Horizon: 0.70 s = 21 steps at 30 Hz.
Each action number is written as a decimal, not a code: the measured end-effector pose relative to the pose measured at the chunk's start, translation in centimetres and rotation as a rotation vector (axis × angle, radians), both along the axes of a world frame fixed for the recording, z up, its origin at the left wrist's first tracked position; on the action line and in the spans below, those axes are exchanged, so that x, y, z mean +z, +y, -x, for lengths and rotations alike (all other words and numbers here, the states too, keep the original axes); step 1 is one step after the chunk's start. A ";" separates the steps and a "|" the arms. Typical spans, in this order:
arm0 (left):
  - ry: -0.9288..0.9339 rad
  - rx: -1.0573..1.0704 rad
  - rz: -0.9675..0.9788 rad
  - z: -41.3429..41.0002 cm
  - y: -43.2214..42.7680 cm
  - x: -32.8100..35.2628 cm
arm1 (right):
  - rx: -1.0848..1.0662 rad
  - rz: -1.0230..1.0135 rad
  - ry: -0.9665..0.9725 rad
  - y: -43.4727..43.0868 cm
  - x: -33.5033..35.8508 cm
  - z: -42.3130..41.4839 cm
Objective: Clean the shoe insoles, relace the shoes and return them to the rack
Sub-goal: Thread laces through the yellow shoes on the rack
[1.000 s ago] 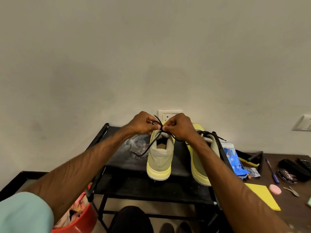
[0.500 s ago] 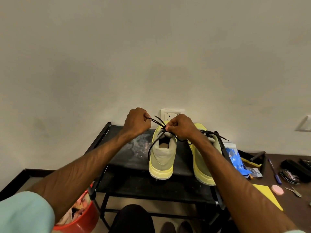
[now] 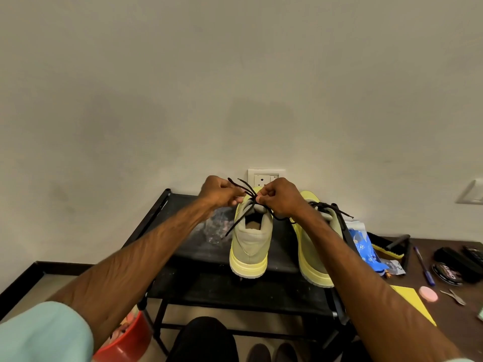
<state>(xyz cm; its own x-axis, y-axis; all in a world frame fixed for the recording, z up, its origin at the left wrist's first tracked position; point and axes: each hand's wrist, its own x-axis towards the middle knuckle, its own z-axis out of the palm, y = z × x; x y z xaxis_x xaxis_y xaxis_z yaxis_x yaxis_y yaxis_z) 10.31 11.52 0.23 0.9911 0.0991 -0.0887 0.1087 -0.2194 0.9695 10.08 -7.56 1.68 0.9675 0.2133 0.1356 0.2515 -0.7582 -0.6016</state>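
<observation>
Beside rack (image 3: 209,286), red bucket (image 3: 125,348), perhaps cloths (image 3: 122,329).

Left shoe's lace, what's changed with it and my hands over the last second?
Your left hand pulled its strand of the black lace out to the left, away from the right hand, then came back in; the hands now nearly meet above the left shoe. Both kept pinching the lace. A loose end still hangs down that shoe's left side. That shoe and the right shoe stayed put on the rack.
</observation>
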 end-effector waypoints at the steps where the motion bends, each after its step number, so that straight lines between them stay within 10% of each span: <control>1: -0.021 0.052 0.012 -0.1 0.2 0.1 | -0.002 0.002 0.002 0.0 0.0 0.0; 21: 0.004 0.082 0.204 0.2 -0.1 -0.7 | 0.000 0.021 0.018 0.2 0.2 0.1</control>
